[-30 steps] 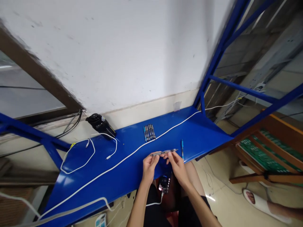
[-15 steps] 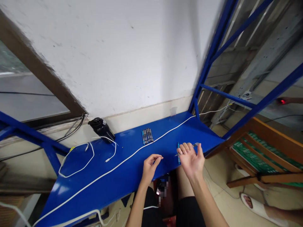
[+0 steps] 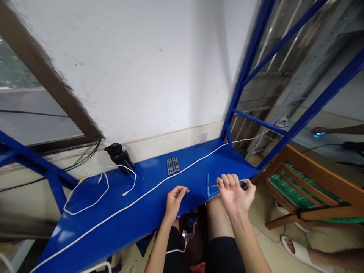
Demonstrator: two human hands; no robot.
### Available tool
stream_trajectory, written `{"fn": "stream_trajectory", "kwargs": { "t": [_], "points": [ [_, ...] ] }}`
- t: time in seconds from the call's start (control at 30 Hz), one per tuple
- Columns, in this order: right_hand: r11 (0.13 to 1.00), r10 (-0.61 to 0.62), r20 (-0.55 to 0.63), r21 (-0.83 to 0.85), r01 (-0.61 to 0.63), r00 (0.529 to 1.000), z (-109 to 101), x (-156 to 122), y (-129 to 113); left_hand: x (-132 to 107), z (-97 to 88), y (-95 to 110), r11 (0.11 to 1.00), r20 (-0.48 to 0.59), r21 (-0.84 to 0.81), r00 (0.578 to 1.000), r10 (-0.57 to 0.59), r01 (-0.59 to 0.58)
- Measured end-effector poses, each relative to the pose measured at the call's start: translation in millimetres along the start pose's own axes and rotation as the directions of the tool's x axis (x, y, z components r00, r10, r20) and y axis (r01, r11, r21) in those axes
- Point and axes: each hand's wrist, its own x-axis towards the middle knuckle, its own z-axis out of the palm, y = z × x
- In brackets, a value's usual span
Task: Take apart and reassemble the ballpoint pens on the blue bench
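My right hand (image 3: 236, 192) is raised over the desk's front right edge, palm toward me, with curled fingers around a slim pen (image 3: 243, 181). The pen's thin tip sticks out on the left and its clear end by my thumb; my fingers hide the middle. Just left of that hand, a light-blue pen (image 3: 208, 184) lies on the desk. My left hand (image 3: 175, 199) hovers near the front edge, thumb and fingers pinched together; whatever they hold is too small to tell. Behind the white cable, several grey and blue pens (image 3: 173, 166) lie side by side.
A white cable (image 3: 148, 193) crosses the blue desk (image 3: 125, 222) diagonally. On the left are a black bottle (image 3: 119, 157) and a looped white charging cable (image 3: 85, 209). A wooden chair (image 3: 307, 189) and another person's sandalled foot (image 3: 295, 248) are at right.
My right hand has moved slightly right, away from the light-blue pen, and its held pen shows more clearly. My left hand keeps its pinch. The view has shifted a little.
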Motion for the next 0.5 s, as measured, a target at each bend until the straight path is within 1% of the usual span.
{"fn": "stream_trajectory", "kwargs": {
  "t": [0.17,0.27,0.33,0.4,0.5],
  "points": [
    [0.997,0.017,-0.024,0.071,-0.015,1.0,5.2,-5.6,-8.0,-0.3,-0.7,-0.3,1.0,0.0,0.016,1.0,0.004,-0.004],
    [0.997,0.02,0.013,0.072,-0.021,1.0,6.1,-5.6,-11.1,-0.3,-0.8,-1.1,1.0,0.004,0.016,1.0,0.005,-0.005],
    [0.999,0.028,0.043,0.02,-0.029,0.999,4.4,-3.5,-9.1,-0.4,-0.7,-1.5,1.0,0.004,0.015,1.0,0.004,-0.004],
    [0.996,0.047,0.06,-0.081,-0.042,0.997,-0.4,-0.3,-1.2,-0.3,-0.4,-1.5,1.0,0.0,0.009,1.0,-0.004,0.004],
    [0.97,0.08,0.074,-0.234,-0.06,0.994,-14.3,4.4,22.8,-0.2,0.3,-0.9,1.0,0.0,-0.008,1.0,-0.01,0.01]
  ]
}}
